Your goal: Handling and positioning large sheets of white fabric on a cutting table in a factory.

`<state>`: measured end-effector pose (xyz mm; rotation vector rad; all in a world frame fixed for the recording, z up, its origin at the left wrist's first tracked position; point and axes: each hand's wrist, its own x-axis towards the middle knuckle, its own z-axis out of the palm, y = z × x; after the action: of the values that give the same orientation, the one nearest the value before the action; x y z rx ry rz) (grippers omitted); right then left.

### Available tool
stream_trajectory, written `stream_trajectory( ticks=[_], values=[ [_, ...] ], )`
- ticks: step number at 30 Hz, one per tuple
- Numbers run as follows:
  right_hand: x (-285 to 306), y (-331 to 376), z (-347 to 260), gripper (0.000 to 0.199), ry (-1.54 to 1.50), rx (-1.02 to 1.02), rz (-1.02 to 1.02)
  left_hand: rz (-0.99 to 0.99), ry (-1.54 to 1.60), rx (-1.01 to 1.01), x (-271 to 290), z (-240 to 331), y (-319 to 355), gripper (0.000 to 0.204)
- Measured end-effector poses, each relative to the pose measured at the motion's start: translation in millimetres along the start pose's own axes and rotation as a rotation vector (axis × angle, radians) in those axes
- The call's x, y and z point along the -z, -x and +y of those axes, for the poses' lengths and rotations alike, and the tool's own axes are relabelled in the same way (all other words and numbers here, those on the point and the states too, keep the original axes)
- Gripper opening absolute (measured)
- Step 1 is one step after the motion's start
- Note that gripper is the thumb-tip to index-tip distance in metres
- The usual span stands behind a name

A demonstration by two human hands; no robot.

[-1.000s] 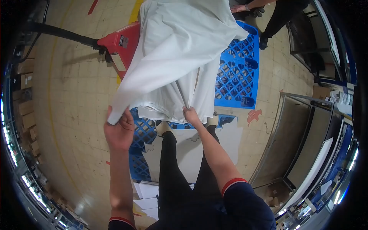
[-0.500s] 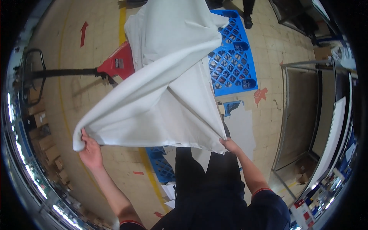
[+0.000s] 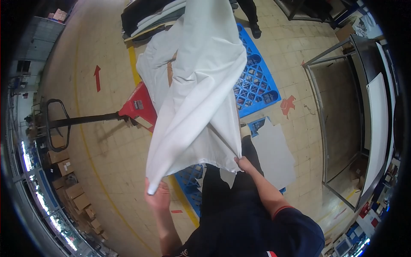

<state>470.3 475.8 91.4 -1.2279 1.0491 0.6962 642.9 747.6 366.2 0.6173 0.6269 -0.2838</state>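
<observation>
Overhead, both hands pinch white sheet (image 3: 201,98).

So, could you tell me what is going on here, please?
A person standing on a tiled floor holds up a large white cloth with both bare hands. The left hand grips one lower corner and the right hand pinches the other lower edge, so the cloth hangs stretched away from them. Under it lie a blue plastic pallet and a red pallet jack.
</observation>
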Motion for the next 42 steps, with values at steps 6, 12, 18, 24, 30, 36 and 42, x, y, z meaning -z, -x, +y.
stream_trajectory(
  ticks=[6, 12, 18, 24, 30, 36, 42],
  values=[
    [12, -24, 25, 0.034, -0.026, 0.026, 0.070, -0.102, -0.247, 0.207, -31, -64, 57, 0.037],
    [31, 144, -126, 0.064, -0.430, 0.321, 0.004, -0.096, -0.213, 0.442, -59, -100, 106, 0.045],
    [51, 263, -168, 0.059, -0.711, 0.431, -0.321, -0.307, 0.198, 0.892, -78, -139, 107, 0.042],
    [57, 303, -221, 0.019, -0.582, 0.534, 0.057, -0.541, 0.065, 0.904, -124, -160, 98, 0.044],
    [109, 374, -297, 0.034, -0.678, 0.903, 0.114, -1.070, 0.015, 0.780, -172, -194, 106, 0.036],
    [150, 393, -375, 0.021, -0.495, 1.262, -0.898, -0.806, -0.886, -0.248, -119, -196, 57, 0.049],
    [92, 443, -409, 0.020, -0.554, 1.325, -0.431, -0.817, -0.998, -0.429, -125, -260, 60, 0.065]
  ],
)
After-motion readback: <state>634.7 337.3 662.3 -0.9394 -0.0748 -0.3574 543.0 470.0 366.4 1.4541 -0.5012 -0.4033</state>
